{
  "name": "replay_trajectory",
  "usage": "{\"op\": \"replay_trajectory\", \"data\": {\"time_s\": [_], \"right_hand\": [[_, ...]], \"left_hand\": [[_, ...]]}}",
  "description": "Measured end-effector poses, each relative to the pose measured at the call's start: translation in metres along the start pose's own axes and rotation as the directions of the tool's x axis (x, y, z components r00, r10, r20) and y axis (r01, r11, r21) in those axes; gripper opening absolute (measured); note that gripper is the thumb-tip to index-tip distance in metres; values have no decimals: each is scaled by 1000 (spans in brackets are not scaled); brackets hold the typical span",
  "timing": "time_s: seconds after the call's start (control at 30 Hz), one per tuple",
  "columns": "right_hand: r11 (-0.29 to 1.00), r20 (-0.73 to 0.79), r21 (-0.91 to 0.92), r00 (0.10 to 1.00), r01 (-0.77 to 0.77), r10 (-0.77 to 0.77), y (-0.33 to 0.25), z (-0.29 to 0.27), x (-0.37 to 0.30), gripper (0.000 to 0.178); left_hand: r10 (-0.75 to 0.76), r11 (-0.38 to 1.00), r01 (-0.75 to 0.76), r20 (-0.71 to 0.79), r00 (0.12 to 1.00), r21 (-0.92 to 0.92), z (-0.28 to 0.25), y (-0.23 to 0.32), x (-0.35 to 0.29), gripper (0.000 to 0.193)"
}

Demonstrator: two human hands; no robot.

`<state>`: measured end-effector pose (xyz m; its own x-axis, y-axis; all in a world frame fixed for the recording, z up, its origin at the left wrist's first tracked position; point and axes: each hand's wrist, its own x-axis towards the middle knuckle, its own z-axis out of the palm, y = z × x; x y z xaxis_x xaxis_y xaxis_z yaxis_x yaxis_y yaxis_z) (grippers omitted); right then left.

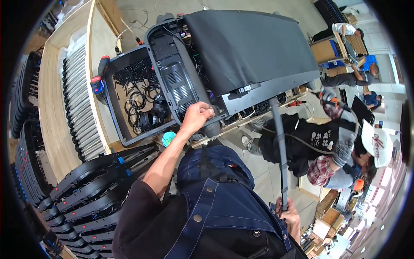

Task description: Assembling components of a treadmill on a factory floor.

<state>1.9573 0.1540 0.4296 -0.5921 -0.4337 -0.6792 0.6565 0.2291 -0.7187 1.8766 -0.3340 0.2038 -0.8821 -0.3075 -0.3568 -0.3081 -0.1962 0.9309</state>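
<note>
Curling the fingers of the left hand together at the near corner of the black casing; cannot tell whether pinching anything small there. Gripping the lower end of a long grey bar in the fingers of the right hand, close to the body, with the far end angled up to the edge of the wide dark panel, right of the left fingers. Could scrape or mark that edge by letting the bar swing. Could also knock into the co-worker, just right of the bar and beyond the right fingers, by turning the wrist carelessly, or catch the cable near there. Might nip the left fingers by letting the casing shift, or upset the tray, left of them, by jolting the casing.
</note>
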Motion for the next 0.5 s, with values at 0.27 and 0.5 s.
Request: {"op": "replay_trajectory", "data": {"time_s": [0.27, 0.5], "right_hand": [[953, 83, -93, 956, 290, -283, -125, 120, 205, 55], [766, 261, -284, 816, 576, -517, -235, 139, 257, 63]], "left_hand": [[-38, 999, 37, -7, 999, -5, 0, -6, 3, 22], [-94, 992, 99, -68, 993, 84, 0, 10, -9, 26]]}}
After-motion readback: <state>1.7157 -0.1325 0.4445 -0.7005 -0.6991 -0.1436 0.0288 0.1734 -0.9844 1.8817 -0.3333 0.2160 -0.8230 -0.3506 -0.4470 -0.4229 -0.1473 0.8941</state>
